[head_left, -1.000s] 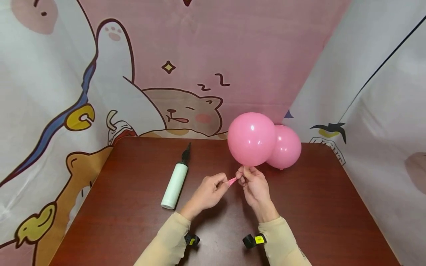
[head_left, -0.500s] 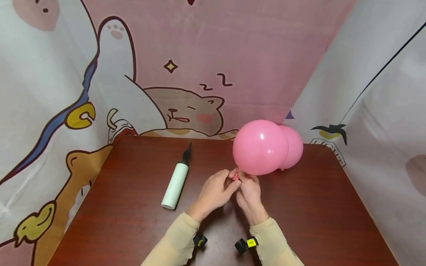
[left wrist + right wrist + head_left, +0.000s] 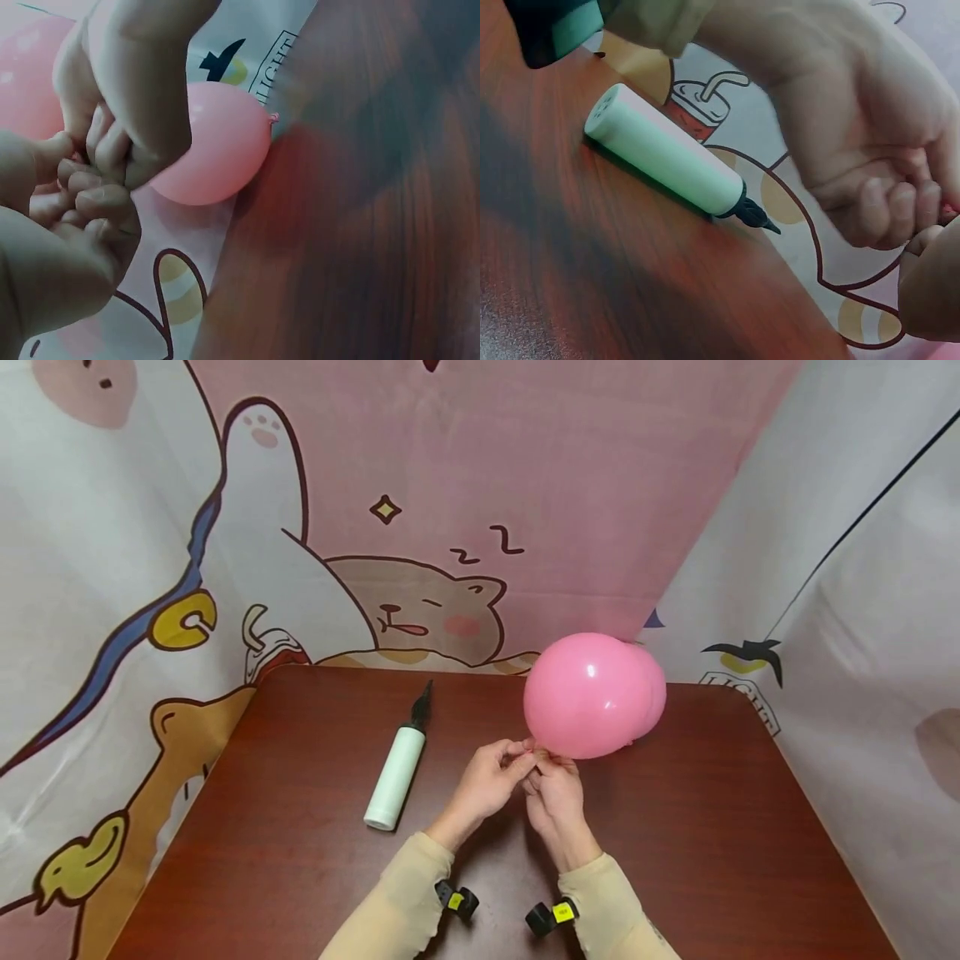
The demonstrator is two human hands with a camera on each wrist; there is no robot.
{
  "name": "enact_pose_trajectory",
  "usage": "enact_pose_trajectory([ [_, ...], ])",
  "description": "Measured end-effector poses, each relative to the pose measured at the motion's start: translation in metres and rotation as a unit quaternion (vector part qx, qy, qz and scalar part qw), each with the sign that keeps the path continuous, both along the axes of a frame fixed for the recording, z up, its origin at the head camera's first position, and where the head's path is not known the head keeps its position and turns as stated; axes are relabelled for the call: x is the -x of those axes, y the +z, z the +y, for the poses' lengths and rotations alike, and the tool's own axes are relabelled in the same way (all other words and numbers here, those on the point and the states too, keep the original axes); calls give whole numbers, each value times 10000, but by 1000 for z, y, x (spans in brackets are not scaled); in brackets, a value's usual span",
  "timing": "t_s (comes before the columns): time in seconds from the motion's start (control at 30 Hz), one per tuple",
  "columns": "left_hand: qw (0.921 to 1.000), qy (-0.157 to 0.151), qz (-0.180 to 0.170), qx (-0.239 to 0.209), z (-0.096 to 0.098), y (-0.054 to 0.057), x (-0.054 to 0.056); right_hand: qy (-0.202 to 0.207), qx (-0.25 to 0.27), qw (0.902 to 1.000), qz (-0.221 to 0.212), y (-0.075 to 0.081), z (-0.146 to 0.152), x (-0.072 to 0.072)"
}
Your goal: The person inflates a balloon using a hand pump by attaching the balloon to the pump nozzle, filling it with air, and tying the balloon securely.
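Note:
A round pink balloon (image 3: 581, 693) is held by its neck, just over the table, between both hands. My left hand (image 3: 486, 783) pinches at the neck with thumb and forefinger. My right hand (image 3: 558, 793) grips the neck from the other side, its fingertips meeting those of the left. The fingers mostly hide the neck itself. In the left wrist view, both hands' fingers are curled tightly together, and a second pink balloon (image 3: 217, 146) with a knotted end lies beyond them. From the head view, that one is mostly covered by the held balloon.
A pale green hand pump (image 3: 396, 777) with a black nozzle lies on the brown table (image 3: 285, 843), left of the hands. Behind the table hangs a cartoon-printed cloth (image 3: 600, 485). Each wrist carries a small black camera.
The hands have come together at the neck, whose pink end showed stretched between them a second ago. The held balloon has shifted right and down, overlapping more of the second one.

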State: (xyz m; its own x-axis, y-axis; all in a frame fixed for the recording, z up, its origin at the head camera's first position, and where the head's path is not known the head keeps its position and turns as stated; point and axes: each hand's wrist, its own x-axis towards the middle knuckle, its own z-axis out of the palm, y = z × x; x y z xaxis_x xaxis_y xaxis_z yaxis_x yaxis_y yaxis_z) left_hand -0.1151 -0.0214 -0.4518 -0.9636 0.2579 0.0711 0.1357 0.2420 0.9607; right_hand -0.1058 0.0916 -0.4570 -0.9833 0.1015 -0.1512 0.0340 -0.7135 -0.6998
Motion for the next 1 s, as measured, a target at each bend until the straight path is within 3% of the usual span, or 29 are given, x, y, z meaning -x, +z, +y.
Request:
enact_pose_trajectory([
  [0.1,9985,-276,-31,466,-4,2,1,216,170,9996,-80,0,6,1],
  [0.2,9914,-611,215,1134,-12,4,1,526,307,9981,-98,3,16,3],
  [0.33,9824,-901,479,1565,-26,5,1,779,81,9969,-120,9,30,5],
  [0.47,9833,-954,457,1482,-38,7,0,867,-112,9961,-84,13,41,6],
  [0.7,9835,-946,518,1450,-43,10,-4,1081,531,9927,67,18,45,6],
  [0.87,9830,-935,704,1414,-49,11,-5,999,619,9931,-22,18,47,5],
  [1.0,9901,-917,276,1023,-58,13,0,1088,471,9929,-39,19,49,6],
])
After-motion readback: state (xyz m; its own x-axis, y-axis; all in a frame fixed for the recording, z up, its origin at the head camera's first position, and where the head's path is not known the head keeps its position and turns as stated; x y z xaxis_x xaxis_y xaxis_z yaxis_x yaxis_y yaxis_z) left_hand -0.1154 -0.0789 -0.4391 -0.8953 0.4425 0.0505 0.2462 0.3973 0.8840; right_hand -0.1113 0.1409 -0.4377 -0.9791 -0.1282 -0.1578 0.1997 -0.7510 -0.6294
